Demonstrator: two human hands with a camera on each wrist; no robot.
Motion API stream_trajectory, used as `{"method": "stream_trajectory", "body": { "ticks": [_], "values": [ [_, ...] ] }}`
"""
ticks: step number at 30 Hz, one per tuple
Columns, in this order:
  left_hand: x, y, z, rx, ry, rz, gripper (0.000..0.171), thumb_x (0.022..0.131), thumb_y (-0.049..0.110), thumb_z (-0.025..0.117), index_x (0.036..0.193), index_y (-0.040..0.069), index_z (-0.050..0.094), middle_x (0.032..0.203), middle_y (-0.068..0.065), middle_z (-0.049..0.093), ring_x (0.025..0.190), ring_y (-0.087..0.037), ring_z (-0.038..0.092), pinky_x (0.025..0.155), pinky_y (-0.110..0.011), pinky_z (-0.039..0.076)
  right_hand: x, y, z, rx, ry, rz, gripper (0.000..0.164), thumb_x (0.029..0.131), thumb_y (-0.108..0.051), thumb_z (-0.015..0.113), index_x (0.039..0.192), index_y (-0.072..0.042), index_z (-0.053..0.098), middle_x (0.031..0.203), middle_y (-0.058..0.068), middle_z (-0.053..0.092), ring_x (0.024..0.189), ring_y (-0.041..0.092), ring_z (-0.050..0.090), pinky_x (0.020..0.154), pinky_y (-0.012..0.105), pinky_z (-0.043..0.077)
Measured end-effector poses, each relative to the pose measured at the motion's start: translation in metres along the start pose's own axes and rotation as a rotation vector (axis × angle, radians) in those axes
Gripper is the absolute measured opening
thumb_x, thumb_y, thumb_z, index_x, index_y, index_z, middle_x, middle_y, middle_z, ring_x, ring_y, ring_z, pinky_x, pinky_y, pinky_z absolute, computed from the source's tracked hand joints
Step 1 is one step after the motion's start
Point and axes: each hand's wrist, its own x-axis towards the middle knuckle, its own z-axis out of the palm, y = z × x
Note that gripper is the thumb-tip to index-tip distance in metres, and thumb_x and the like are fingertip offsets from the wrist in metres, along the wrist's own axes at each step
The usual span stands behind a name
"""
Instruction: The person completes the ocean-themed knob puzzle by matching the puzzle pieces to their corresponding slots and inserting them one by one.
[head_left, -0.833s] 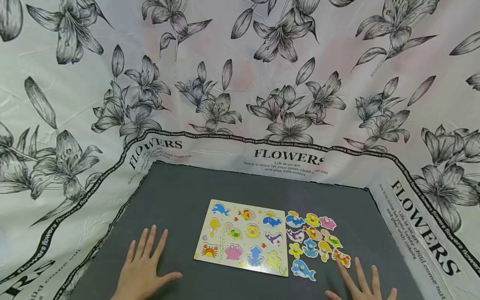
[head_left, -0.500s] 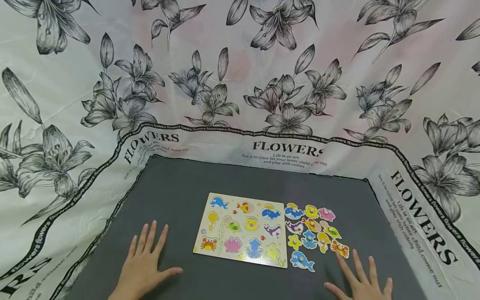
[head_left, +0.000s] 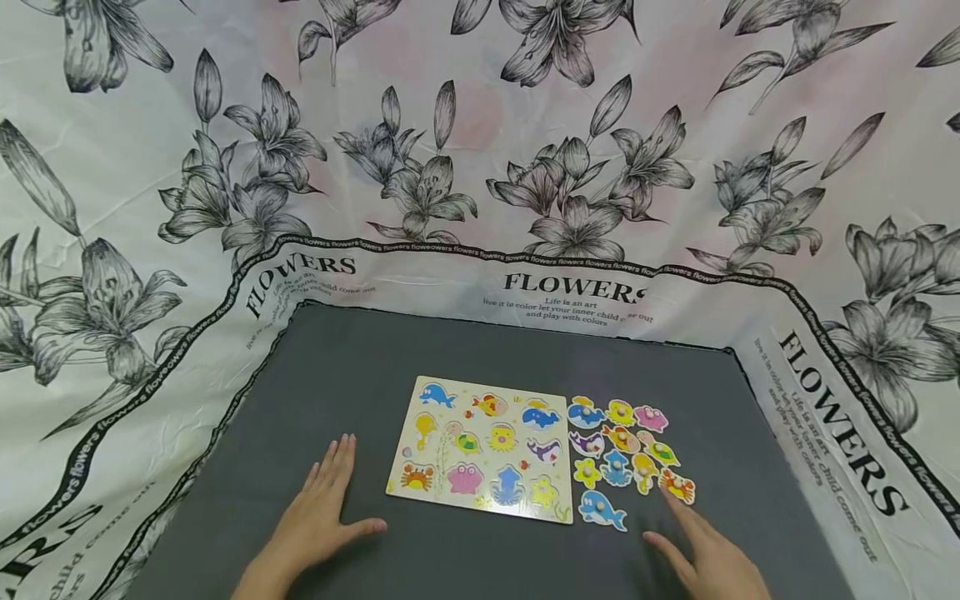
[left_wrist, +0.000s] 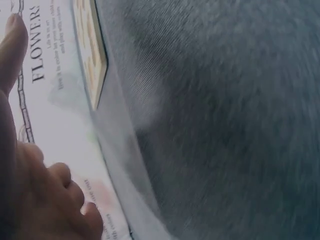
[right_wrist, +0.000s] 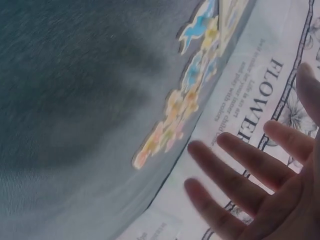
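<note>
A pale wooden puzzle board (head_left: pixel 457 410) printed with sea animals lies flat on the dark table. Beside its right edge sit several loose knobbed pieces, among them a crab piece (head_left: pixel 678 486), a dolphin piece (head_left: pixel 602 510), a squid piece (head_left: pixel 617 468) and a pink shell piece (head_left: pixel 650 418). To the left of the board, my left hand (head_left: pixel 315 508) has straight fingers, thumb out toward the board, and holds nothing. My right hand (head_left: pixel 708 550) is below the crab piece, its index fingertip right at that piece's edge in the head view. In the right wrist view the fingers (right_wrist: pixel 235 180) are spread.
The dark grey table (head_left: pixel 360 350) reaches to a black-trimmed far edge. Behind and around it hangs a white cloth (head_left: pixel 420 292) with lily drawings and the printed word FLOWERS.
My left hand has turned and shifted right, its fingers drawing closer together. My right hand has turned, with fewer fingers showing in the head view. The whole head view has shifted slightly.
</note>
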Motion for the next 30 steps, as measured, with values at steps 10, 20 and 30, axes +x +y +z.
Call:
{"method": "stream_trajectory", "body": {
  "ticks": [10, 20, 30],
  "values": [
    [0.017, -0.003, 0.013, -0.227, -0.134, -0.026, 0.122, 0.074, 0.055, 0.084, 0.162, 0.004, 0.015, 0.169, -0.013, 0.013, 0.157, -0.034, 0.008, 0.126, -0.057, 0.009, 0.008, -0.011, 0.021, 0.235, 0.443, -0.28, 0.051, 0.081, -0.016, 0.086, 0.129, -0.014, 0.07, 0.109, 0.007, 0.072, 0.069, 0.0, 0.063, 0.056, 0.021, 0.05],
    [0.038, 0.003, 0.02, -0.184, -0.09, -0.015, 0.108, 0.079, 0.044, 0.084, 0.16, 0.005, 0.025, 0.167, -0.015, 0.022, 0.156, -0.035, 0.015, 0.125, -0.056, 0.014, 0.038, -0.021, 0.044, 0.356, 0.497, -0.278, 0.029, 0.074, -0.003, 0.088, 0.1, -0.012, 0.08, 0.084, -0.003, 0.072, 0.057, -0.005, 0.047, 0.05, 0.018, 0.044],
    [0.041, 0.014, 0.027, -0.153, -0.073, -0.011, 0.092, 0.082, 0.037, 0.083, 0.153, -0.001, 0.04, 0.162, -0.02, 0.032, 0.153, -0.039, 0.024, 0.123, -0.057, 0.023, 0.051, -0.03, 0.051, 0.29, 0.255, -0.151, 0.025, 0.078, -0.013, 0.087, 0.102, -0.016, 0.08, 0.099, 0.001, 0.076, 0.069, 0.004, 0.06, 0.062, 0.025, 0.051]
  ]
}}
